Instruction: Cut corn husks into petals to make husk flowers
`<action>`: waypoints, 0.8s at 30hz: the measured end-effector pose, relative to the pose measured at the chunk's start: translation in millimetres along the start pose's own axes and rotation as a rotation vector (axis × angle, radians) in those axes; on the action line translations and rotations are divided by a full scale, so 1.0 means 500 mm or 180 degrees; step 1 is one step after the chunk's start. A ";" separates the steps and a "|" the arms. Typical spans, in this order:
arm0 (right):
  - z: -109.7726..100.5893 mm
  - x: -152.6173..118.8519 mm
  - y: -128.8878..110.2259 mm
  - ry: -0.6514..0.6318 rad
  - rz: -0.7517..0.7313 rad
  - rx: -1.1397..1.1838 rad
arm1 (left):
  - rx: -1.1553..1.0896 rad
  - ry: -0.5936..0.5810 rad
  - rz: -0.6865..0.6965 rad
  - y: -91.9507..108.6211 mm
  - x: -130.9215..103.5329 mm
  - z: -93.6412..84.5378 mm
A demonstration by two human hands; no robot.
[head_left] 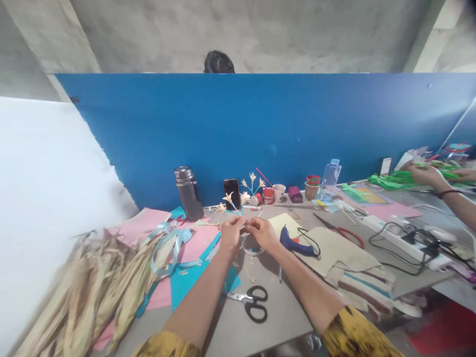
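Observation:
Between my two hands is a small spray of pale craft flowers [244, 197] with thin light-blue stems, blooms pointing up. My left hand [232, 233] pinches the stems near their lower end. My right hand [262, 234] closes its fingertips at the same spot, touching the left fingers; the exact grip is hidden. Just below the hands lies a white tape ring [253, 252], partly covered by them. Behind stands a second flower spray [253, 184] with blue stems. Black-handled scissors [256, 303] rest on the table nearer to me.
Dried husks [85, 287], pink paper [201, 243] and blue paper [186, 285] lie left. A thermos [189, 193] and phone [232, 193] stand behind. Rightward are a glue gun [297, 244], red-handled scissors [344, 231], bottle [330, 179], power strip [394, 238] and another person's hand [427, 176].

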State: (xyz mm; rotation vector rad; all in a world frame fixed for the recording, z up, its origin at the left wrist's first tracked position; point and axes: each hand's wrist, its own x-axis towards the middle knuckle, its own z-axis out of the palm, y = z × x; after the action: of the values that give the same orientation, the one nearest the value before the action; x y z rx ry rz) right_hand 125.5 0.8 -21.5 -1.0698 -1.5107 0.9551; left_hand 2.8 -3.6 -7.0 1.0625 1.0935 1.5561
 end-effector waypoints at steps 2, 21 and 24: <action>-0.001 0.000 0.000 -0.0075 0.0006 -0.0115 | 0.0206 0.0072 0.0058 0.003 0.001 -0.002; 0.006 -0.005 0.003 0.0082 -0.0036 -0.0769 | 0.0995 -0.0387 -0.0020 0.010 0.020 -0.035; 0.004 0.003 0.010 0.0175 0.0065 -0.0724 | 0.1034 -0.0416 0.0123 -0.003 0.014 -0.024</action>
State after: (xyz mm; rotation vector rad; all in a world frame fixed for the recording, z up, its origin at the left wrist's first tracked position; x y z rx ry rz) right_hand 124.4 3.5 -26.0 -1.2650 -1.5925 0.7739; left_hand -10.0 1.4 -10.2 1.3897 1.2681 1.3445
